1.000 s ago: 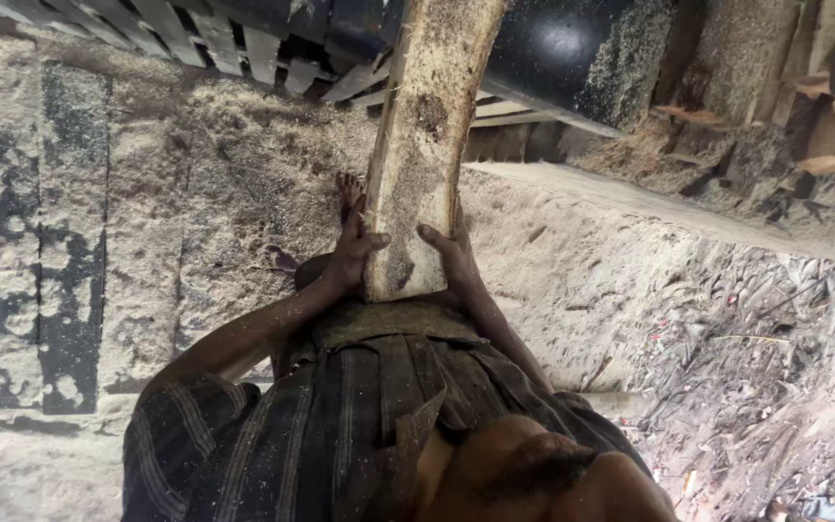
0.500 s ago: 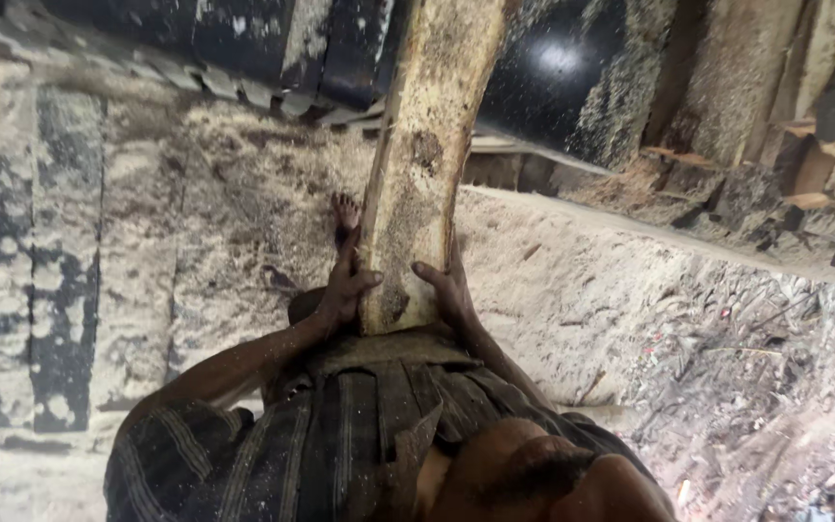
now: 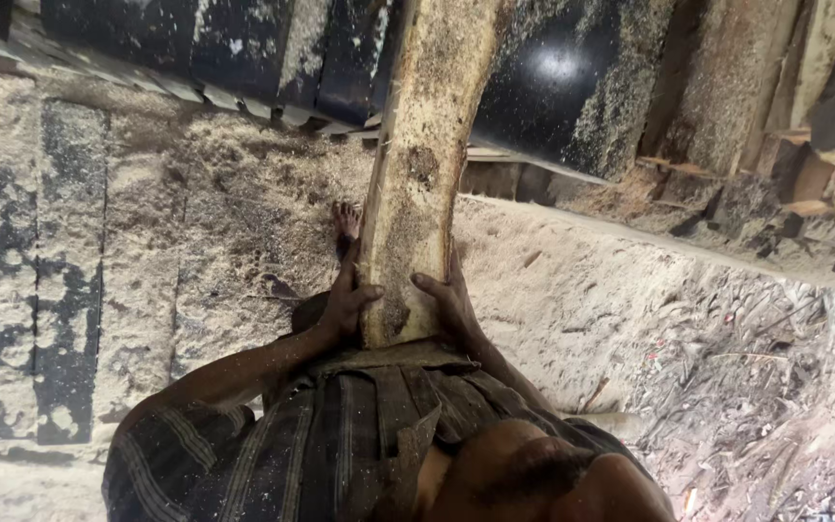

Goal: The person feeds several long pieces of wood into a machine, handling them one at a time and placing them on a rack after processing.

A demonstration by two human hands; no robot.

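Note:
A long pale log [image 3: 417,174], rough and dusted with sawdust, runs from my waist up and away toward the dark machine at the top. My left hand [image 3: 348,302] grips the log's near end on its left side, thumb across the top. My right hand [image 3: 446,302] clasps the same end on the right side. The log's near end presses against my striped cloth at the waist. A bare foot [image 3: 345,220] shows on the ground just left of the log.
Sawdust covers the ground [image 3: 195,222] all around. A dark machine body [image 3: 553,77] with metal rails lies at the top. Wood offcuts [image 3: 823,164] are piled at the upper right, and twigs and debris [image 3: 775,387] spread at the lower right.
The log's near end has come a little closer to my waist and both hands have slid down with it. The view has tilted slightly toward the machine.

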